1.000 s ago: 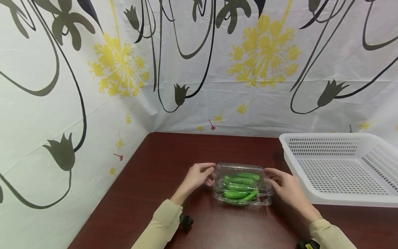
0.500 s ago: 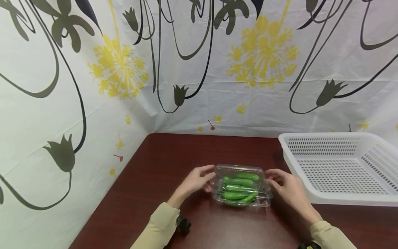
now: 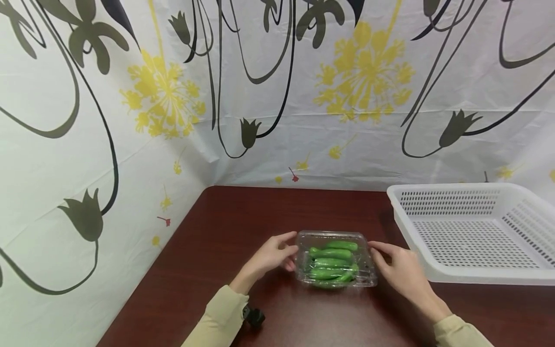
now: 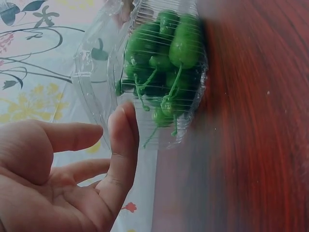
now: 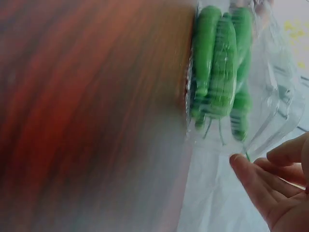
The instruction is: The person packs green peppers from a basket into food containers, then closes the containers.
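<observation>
A clear plastic clamshell box (image 3: pixel 366 277) with several green chili peppers (image 3: pixel 331 263) inside lies on the table, its lid down over them. My left hand (image 3: pixel 270 255) is at its left side. In the left wrist view, that hand (image 4: pixel 72 179) has thumb and fingers apart, a fingertip by the box's (image 4: pixel 94 72) end near the stems. At the right side is my right hand (image 3: pixel 401 270), its forefinger reaching the back right corner. The right wrist view has this hand's (image 5: pixel 285 193) fingers loosely extended, one fingertip at the box's (image 5: pixel 270 92) edge; firm contact cannot be told.
A white perforated plastic basket (image 3: pixel 481 275) stands on the right of the dark red table (image 3: pixel 260 207), just beyond my right hand. Patterned white sheeting (image 3: pixel 277 106) hangs behind the table and along its left side.
The lid's right edge, which stuck out unevenly before, now lines up with the base. My right fingers have straightened somewhat along that side. My left hand stays close to the left side.
</observation>
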Demonstrator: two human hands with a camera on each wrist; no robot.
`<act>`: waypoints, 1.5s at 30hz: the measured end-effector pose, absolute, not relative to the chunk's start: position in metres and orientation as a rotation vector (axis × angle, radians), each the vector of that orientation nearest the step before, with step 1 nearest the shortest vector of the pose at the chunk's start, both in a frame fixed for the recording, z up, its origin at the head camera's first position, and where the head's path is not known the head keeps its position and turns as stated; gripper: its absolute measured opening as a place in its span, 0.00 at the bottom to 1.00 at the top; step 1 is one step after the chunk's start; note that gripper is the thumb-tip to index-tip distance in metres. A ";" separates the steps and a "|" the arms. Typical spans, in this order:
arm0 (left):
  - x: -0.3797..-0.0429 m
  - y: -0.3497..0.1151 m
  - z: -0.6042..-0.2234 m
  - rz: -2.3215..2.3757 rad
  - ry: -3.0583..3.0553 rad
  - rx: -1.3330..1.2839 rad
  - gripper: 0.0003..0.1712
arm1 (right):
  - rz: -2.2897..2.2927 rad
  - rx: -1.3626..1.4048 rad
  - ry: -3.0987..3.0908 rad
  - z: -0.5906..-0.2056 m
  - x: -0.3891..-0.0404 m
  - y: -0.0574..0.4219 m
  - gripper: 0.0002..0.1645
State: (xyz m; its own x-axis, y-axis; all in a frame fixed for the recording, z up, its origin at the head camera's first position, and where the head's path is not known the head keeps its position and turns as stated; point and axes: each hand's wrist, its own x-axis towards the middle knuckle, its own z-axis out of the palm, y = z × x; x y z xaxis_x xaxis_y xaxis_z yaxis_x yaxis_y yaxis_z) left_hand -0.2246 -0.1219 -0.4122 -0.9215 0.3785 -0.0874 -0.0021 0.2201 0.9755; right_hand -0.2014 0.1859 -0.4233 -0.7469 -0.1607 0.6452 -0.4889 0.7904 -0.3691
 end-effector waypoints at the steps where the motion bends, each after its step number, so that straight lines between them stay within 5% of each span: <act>1: -0.224 -0.122 -0.412 1.757 2.195 0.355 0.31 | 0.717 0.477 -2.381 -0.423 -0.200 0.184 0.11; 45: -0.199 -0.122 -0.409 1.661 2.161 0.381 0.40 | 0.943 0.451 -2.746 -0.415 -0.168 0.177 0.26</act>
State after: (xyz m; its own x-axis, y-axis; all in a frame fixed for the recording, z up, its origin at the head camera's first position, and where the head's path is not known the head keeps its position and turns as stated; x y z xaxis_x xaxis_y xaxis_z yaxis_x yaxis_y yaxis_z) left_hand -0.1990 -0.1218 -0.4088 -0.8881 0.4387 -0.1374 -0.0200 0.2616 0.9650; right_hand -0.1678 0.1774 -0.4146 -0.9327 -0.2194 0.2863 -0.3490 0.7494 -0.5626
